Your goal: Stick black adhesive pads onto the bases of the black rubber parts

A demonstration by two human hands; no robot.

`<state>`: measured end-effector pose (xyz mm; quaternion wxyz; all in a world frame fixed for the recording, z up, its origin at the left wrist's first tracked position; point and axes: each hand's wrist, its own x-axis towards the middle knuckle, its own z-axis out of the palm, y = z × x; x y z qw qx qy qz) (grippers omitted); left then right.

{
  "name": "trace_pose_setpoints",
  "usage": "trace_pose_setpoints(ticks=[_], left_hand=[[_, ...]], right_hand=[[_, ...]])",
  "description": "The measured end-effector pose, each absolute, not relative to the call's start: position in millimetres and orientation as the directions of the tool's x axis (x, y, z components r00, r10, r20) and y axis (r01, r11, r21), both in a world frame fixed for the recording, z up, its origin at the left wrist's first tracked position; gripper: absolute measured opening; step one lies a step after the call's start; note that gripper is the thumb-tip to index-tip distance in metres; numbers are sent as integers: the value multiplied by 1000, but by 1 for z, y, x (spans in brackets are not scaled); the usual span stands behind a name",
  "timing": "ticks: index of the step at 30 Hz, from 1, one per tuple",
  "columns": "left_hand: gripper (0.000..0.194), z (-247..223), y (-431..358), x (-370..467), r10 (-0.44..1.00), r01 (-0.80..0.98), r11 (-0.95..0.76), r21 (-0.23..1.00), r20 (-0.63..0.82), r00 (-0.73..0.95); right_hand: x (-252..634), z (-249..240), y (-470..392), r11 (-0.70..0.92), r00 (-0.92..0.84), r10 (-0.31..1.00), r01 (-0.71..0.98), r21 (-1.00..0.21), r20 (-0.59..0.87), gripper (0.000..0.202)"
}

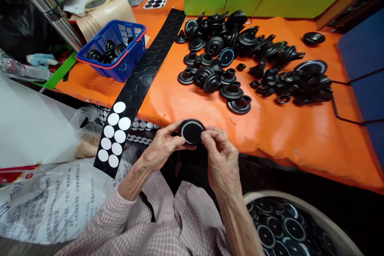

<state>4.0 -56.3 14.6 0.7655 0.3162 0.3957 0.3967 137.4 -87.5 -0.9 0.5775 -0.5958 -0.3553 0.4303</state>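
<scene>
Holding a black disc at the table edge, both hands on its rim

Black disc point(194, 133) is in both hands, face up, at the near edge of the orange table point(270, 134). Left hand point(163, 143): partly curled, thumb over the near-left rim, fingers round the side, disc gripped. Right hand point(222, 150): thumb and forefinger pinched at the right rim, other fingers folded in.

Handling, judged by look: light, stiff, probably hard plastic or rubber; smooth, may slip a bit; not very fragile. Best hold is the outer rim, opposite sides, keeping off the flat centre.

Text: no brand or label legible on disc. White sack point(64, 204), lower left, has rows of blue Chinese characters, too small and skewed to read reliably. Red packet point(13, 177): marking unreadable.
</scene>
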Motion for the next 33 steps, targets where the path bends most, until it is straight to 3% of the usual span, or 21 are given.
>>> trace_pose_setpoints(ticks=[16,31,33], left_hand=[[34,9,-56,3,860,-353,477,805,-343,378],[30,0,-60,4,891,-376,452,809,-387,238],[31,-1,-60,4,896,-375,442,815,-381,228]], right_hand=[[133,-7,-88,-98,412,911,144,-985,-30,22],[117,-19,-90,33,430,875,407,-913,223,14],[115,-20,-89,13,466,861,383,-924,205,12]])
